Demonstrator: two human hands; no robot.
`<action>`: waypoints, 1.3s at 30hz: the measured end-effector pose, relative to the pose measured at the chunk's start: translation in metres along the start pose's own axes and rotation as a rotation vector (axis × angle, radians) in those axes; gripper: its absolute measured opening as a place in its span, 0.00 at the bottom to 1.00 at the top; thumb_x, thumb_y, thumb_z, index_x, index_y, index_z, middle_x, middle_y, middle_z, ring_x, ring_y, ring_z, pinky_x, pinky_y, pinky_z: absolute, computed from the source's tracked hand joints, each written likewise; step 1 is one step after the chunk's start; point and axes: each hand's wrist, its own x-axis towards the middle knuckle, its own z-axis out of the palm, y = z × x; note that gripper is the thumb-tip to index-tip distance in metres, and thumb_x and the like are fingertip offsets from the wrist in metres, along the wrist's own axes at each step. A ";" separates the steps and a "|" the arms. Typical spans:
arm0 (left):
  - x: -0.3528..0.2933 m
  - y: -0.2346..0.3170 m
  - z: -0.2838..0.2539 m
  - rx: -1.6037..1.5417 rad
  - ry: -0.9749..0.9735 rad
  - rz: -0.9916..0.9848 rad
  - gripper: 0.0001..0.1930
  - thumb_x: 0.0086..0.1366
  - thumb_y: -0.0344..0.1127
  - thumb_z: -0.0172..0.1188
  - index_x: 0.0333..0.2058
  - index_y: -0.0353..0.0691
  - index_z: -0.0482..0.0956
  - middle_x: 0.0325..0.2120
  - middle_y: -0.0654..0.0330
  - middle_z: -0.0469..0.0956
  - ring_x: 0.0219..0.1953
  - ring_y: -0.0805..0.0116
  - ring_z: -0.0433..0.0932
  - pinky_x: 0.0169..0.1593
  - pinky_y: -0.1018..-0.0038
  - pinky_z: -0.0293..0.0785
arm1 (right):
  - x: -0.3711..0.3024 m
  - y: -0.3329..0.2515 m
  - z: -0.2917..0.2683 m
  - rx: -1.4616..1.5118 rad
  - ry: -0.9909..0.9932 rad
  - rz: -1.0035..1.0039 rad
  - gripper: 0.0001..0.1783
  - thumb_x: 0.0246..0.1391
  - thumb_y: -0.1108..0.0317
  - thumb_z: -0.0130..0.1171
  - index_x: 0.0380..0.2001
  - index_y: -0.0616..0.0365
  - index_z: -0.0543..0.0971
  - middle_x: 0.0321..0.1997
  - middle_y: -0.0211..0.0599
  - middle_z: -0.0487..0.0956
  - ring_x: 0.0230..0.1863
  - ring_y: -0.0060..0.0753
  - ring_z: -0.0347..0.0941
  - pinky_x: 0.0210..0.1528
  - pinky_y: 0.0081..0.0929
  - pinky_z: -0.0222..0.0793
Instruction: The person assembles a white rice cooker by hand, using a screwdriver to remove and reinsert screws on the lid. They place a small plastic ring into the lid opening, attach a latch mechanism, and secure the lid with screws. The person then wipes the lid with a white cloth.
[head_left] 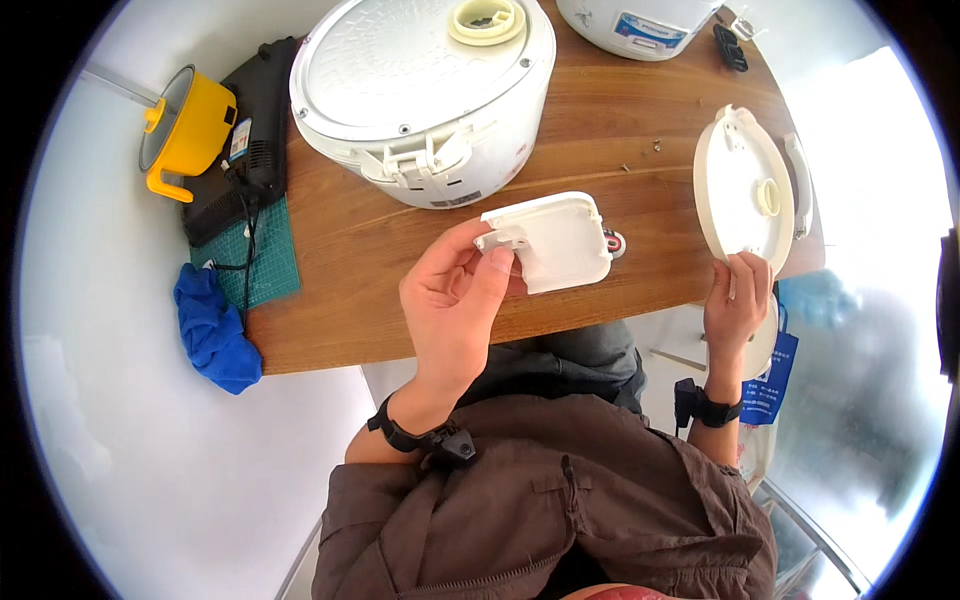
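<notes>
My left hand (447,310) pinches a small white plastic cover (568,243) by its left end, thumb on top, with the hollow inner side facing up. At the right of the table, my right hand (737,300) has its fingers closed on the near rim of an oval white plastic lid (735,190). That lid shows a cream ring on its inner face. Beyond my left hand stands a white rice cooker (480,150), with a latch at its front and a cream round fitting on top. A small red and white object (616,243) is partly hidden behind the cover.
A white curved handle (798,185) lies beside the oval lid. Several small screws (657,146) are on the wooden table (350,280). At the left are a yellow pot (195,125), a black appliance (262,130), a green cutting mat (275,255) and a blue cloth (215,330). Another white appliance (640,20) stands far right.
</notes>
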 end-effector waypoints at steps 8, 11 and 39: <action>-0.013 -0.009 -0.012 -0.136 0.008 -0.057 0.09 0.75 0.29 0.56 0.50 0.34 0.77 0.42 0.61 0.81 0.42 0.77 0.79 0.45 0.77 0.77 | 0.008 0.001 -0.010 0.000 -0.013 -0.038 0.08 0.52 0.76 0.69 0.35 0.59 0.80 0.39 0.37 0.79 0.42 0.46 0.74 0.48 0.40 0.70; -0.021 -0.010 -0.029 -0.170 0.048 -0.029 0.07 0.77 0.31 0.53 0.47 0.35 0.75 0.42 0.57 0.82 0.42 0.74 0.80 0.46 0.74 0.78 | -0.002 0.004 -0.002 -0.025 -0.053 -0.043 0.07 0.54 0.75 0.69 0.35 0.59 0.80 0.39 0.37 0.78 0.42 0.46 0.74 0.49 0.40 0.69; -0.027 -0.002 -0.019 0.003 0.014 0.203 0.42 0.68 0.19 0.57 0.75 0.43 0.44 0.70 0.48 0.59 0.72 0.56 0.61 0.71 0.49 0.66 | 0.006 -0.060 -0.001 0.062 -0.064 0.080 0.20 0.52 0.72 0.72 0.50 0.55 0.84 0.45 0.41 0.81 0.49 0.43 0.77 0.56 0.39 0.69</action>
